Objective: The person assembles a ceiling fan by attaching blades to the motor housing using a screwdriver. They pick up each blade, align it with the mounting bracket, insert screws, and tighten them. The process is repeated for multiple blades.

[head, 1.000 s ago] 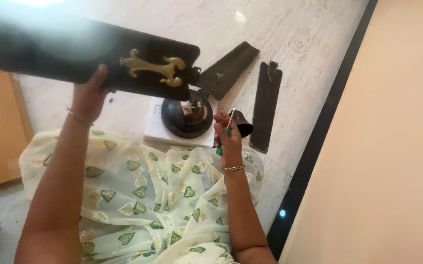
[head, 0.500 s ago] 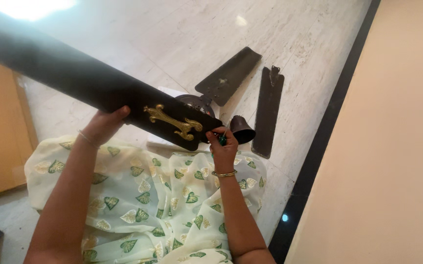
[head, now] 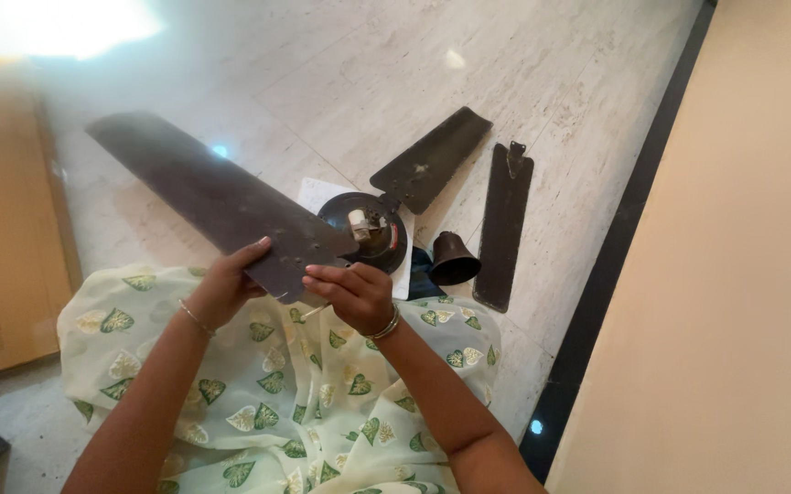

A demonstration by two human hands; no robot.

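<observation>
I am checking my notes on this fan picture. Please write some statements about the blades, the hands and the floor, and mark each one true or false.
1. Both hands, left hand and right hand, grip the long fan blade. True.
2. The loose blade lies on the cardboard box. False: it lies on the floor, near the wall.
3. The bell-shaped cup sits beside the motor hub. True.
4. The held blade is white. False: it is dark brown.

I see the fan motor hub [head: 365, 230] at frame centre on a sheet of paper [head: 317, 194]. One blade [head: 208, 197] stretches to its upper left, another blade [head: 430, 162] to its upper right. The bell-shaped canopy [head: 453, 261] lies right of the hub, a loose blade [head: 502, 226] beyond it. A cardboard box [head: 6, 229] fills the left edge.
</observation>
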